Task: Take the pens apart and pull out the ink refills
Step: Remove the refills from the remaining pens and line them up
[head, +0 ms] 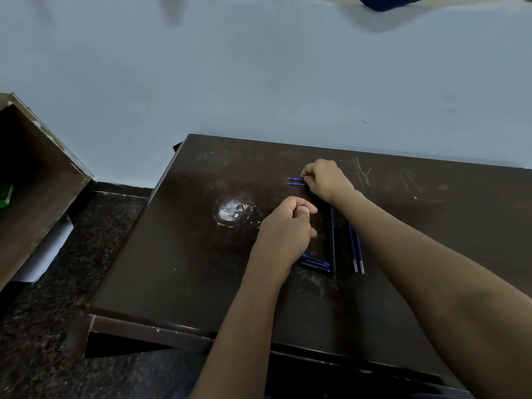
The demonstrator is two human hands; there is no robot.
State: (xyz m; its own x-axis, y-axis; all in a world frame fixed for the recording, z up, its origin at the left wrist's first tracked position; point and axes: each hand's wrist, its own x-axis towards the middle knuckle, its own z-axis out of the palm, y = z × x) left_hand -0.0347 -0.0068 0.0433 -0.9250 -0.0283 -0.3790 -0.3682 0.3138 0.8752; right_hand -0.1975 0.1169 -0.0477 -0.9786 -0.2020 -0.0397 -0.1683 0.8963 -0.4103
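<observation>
Pinching two thin blue ink refills [295, 181], the right hand [326, 180] holds them pointing to 9 o'clock above the dark scratched wooden counter [178, 254]. The left hand [288, 226], clenched, sits at 7 o'clock; its contents cannot be told. Two more blue refills [356, 249] lie at 5 o'clock.

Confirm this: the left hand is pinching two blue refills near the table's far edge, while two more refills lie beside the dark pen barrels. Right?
Not quite. In the head view the right hand pinches those two blue refills; the left hand is a closed fist nearer the pen barrels. The rest holds.
</observation>
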